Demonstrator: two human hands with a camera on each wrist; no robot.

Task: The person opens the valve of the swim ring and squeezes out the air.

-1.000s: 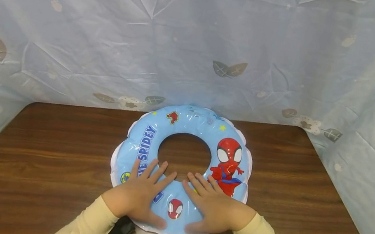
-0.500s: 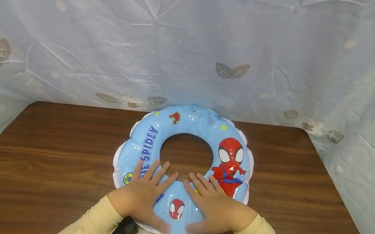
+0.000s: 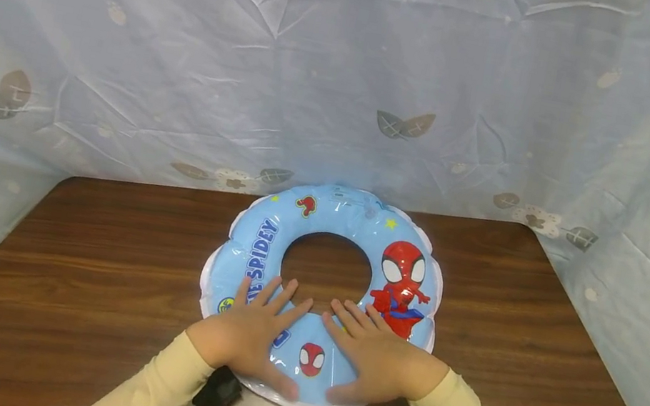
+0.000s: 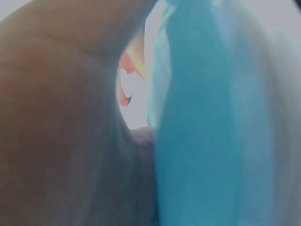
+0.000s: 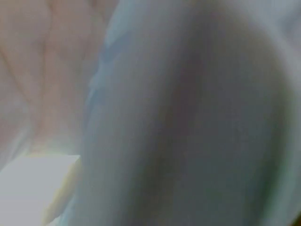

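Observation:
A light blue inflatable swim ring (image 3: 336, 212) with a scalloped white edge lies on the wooden table. Red cartoon figures and the word SPIDEY are printed on it. My left hand (image 3: 252, 335) rests spread on its near left part, fingertips reaching the inner hole. On the near right part rests my right hand (image 3: 379, 358), fingers straight and the thumb pointing inward. Between the two thumbs a small red mask print shows. Close up in the left wrist view, the swim ring (image 4: 197, 122) stands beside my palm. The right wrist view is blurred, with my palm (image 5: 56, 70) at its left.
The brown wooden table (image 3: 90, 278) stretches out on both sides of the ring. A pale curtain (image 3: 322, 72) with leaf prints hangs behind it and along the sides. Under my left wrist a black object (image 3: 216, 391) shows.
The whole head view has shifted slightly, so ring and hands appear a little further right. Both hands keep their place on the ring.

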